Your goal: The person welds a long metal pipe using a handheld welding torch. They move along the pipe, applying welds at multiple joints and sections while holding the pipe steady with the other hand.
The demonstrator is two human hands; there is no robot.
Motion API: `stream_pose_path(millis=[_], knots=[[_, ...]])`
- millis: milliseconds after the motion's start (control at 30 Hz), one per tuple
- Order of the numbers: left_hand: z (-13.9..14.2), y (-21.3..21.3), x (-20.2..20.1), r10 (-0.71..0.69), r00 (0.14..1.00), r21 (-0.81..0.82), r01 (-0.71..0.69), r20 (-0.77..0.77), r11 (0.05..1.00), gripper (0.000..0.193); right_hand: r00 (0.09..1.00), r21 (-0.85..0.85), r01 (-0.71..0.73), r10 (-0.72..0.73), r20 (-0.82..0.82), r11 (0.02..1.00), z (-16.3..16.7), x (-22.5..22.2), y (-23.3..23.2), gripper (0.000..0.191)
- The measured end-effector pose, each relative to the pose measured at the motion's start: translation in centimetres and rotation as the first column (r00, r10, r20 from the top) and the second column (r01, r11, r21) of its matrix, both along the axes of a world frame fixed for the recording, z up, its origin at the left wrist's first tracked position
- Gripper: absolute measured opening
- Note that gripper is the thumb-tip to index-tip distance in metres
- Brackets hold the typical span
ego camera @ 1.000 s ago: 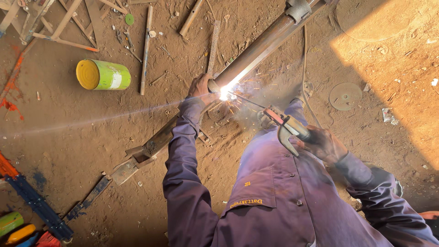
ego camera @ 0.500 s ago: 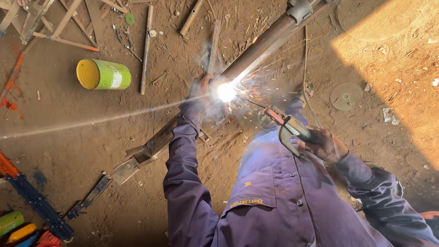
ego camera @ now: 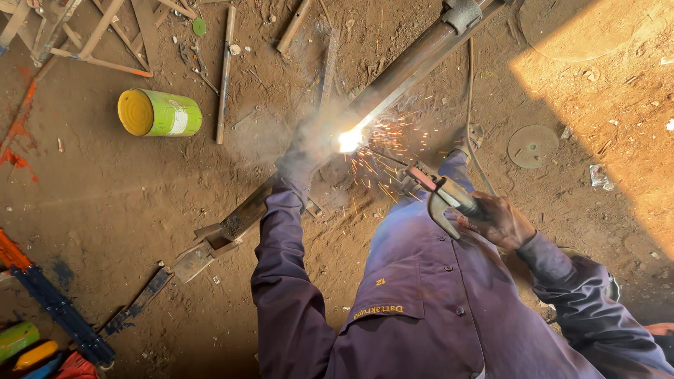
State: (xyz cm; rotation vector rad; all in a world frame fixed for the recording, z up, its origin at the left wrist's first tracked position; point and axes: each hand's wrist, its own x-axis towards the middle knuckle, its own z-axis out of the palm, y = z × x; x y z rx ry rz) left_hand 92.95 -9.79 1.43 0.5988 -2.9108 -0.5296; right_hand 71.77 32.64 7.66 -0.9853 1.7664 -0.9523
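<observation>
Dirt floor (ego camera: 105,189) strewn with metal.
On it lie a yellow-green can (ego camera: 159,113), thin rods (ego camera: 225,74), a round disc (ego camera: 533,146) and a long pipe (ego camera: 414,67).

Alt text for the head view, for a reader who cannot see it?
A person in purple overalls welds a long metal pipe on dirt ground: right hand holds the electrode holder, left hand steadies the pipe beside bright sparks.

Blinding weld glare (ego camera: 349,140), hazy smoke, warm sunlight patch upper right
</observation>
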Motion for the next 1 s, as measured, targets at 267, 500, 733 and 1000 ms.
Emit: stream_pose_path(millis=[267, 500, 733, 1000], knots=[[1.1, 0.7, -0.1, 0.069, 0.997, 0.084, -0.067, -0.02, 0.994, 0.066, 0.996, 0.096, -0.042, 0.034, 0.081, 0.995, 0.7, -0.2, -0.2, 0.042], [2.8, 1.2, 0.1, 0.146, 0.989, 0.173, -0.139, -0.03, 0.975, 0.071, 0.996, 0.035, -0.018, 0.014, 0.09, 0.999, -0.4, 0.0, 0.3, 0.042], [3.9, 1.1, 0.1, 0.208, 0.971, 0.304, -0.236, 0.12, 0.923, 0.076, 0.995, 0.225, 0.089, -0.076, -0.068, 0.97, -1.1, -0.6, 1.5, 0.036], [-0.5, -0.5, -0.2, 0.13, 0.958, 0.185, -0.181, 0.257, 0.966, 0.074, 0.979, 0.243, 0.171, -0.192, 0.067, 0.955, -2.1, -0.7, 3.4, 0.036]])
